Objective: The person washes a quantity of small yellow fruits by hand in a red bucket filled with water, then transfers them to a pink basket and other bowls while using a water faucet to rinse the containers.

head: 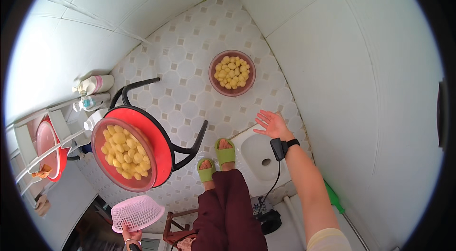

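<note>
My left hand (131, 233), low at the left, grips the rim of a pink perforated plastic basket (137, 211), tilted on its side. My right hand (272, 124) is stretched out with fingers spread, holding nothing, above the edge of a white squat toilet (262, 151). Near it on the floor stands a reddish translucent basin (213, 83) of peeled potatoes (231, 73). Another such basin (98, 155), also with peeled potatoes (126, 151), rests on a red round-topped stool (162, 144) with black legs, above the basket.
White wall panels (356, 73) enclose the patterned tile floor (185, 58). At left, a white rack (39, 160) holds a red basin (48, 147), with bottles (96, 85) beside it. A wooden chair (171, 224) is near my legs. A green-handled tool (333, 197) leans at right.
</note>
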A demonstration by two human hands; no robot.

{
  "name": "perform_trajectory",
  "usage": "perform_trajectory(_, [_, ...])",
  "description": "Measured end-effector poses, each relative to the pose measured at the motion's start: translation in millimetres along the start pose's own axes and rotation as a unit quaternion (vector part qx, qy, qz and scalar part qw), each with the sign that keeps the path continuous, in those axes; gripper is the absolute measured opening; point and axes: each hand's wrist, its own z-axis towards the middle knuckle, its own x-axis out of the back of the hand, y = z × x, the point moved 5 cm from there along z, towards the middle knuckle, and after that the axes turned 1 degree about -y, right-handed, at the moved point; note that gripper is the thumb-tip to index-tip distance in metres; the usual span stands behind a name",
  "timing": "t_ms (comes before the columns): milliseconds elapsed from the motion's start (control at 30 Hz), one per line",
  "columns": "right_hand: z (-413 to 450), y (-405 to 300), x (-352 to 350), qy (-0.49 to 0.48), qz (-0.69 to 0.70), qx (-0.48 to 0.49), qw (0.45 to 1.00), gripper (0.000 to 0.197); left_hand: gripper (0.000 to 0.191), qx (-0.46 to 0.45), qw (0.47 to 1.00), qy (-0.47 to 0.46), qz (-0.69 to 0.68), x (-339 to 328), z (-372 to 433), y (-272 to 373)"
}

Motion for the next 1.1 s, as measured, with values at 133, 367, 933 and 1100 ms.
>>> perform_trajectory(133, [32.9, 2.8, 5.8, -0.008, 0.042, 0.011, 0.999, 0.043, 0.032, 0.011, 1.000, -0.012, -0.007, -11.5, 2.3, -7.3])
perform_trajectory(367, [136.8, 25.9, -27.3, -0.021, 0.062, 0.074, 0.995, 0.046, 0.031, -0.031, 0.999, 0.006, -0.008, -5.6, 37.5, 20.3])
perform_trajectory(933, [143.2, 47.5, -18.5, -0.020, 0.118, 0.197, 0.973, 0.032, 0.033, -0.068, 0.993, -0.094, 0.000, -45.7, 61.1, 92.8])
perform_trajectory(1100, [136.9, 78.3, -2.6, 0.011, 0.159, 0.167, 0.973, 0.026, 0.034, -0.060, 0.991, -0.116, 0.016, -45.8, 82.4, 105.0])
